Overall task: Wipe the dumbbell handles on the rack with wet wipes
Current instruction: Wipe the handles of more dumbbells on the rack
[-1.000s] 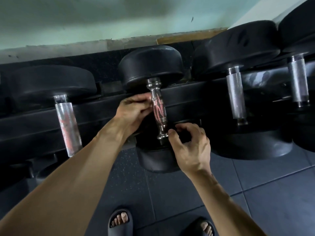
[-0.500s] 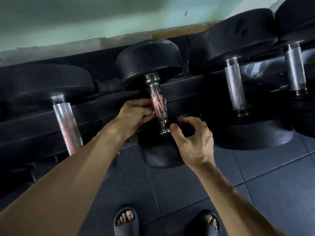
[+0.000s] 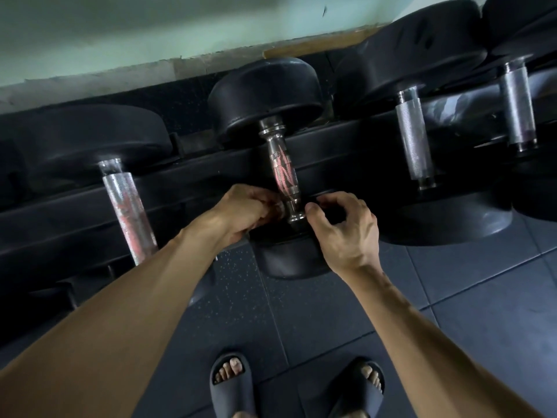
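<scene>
Bare forearms, no sleeves; dark slide sandals (image 3: 231,384) on both feet

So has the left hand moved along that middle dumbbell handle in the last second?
Yes. The left hand slid down the middle handle, from its patterned middle to the collar near the lower weight.

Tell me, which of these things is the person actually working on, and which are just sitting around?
In the job:
left hand
right hand
middle dumbbell handle
other handles on the rack

Just there:
slippers
floor tiles
wall
</scene>
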Motion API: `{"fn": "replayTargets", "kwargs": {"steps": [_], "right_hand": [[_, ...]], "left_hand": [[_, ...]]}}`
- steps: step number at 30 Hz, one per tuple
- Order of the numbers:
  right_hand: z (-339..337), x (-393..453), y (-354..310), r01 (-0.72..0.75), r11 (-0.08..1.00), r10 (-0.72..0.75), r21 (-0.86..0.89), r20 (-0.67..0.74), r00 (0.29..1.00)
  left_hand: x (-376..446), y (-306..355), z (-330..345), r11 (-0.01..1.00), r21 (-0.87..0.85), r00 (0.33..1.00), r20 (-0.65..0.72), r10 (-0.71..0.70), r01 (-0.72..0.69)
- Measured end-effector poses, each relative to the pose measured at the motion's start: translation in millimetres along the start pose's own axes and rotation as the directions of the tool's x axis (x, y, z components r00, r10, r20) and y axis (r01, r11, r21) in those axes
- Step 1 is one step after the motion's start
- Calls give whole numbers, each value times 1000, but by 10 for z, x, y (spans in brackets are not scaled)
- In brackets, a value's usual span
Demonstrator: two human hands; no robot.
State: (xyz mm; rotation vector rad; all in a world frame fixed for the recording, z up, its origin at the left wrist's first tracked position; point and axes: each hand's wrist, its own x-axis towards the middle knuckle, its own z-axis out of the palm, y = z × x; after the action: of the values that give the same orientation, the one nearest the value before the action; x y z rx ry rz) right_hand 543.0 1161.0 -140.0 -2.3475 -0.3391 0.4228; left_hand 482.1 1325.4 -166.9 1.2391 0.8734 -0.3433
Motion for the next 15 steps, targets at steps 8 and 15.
{"fn": "replayTargets", "kwargs": {"steps": [8,15], "right_hand": [[30,-70,-36,-26,1000,26,6,-20,999],[39,-147,-31,-34,999,36,29,-74,997]], "left_hand": [[-61,118,52,930,-363,979,-203,-23,-54],[-38,291,-24,757,-626,949,-316,-24,-189]]}}
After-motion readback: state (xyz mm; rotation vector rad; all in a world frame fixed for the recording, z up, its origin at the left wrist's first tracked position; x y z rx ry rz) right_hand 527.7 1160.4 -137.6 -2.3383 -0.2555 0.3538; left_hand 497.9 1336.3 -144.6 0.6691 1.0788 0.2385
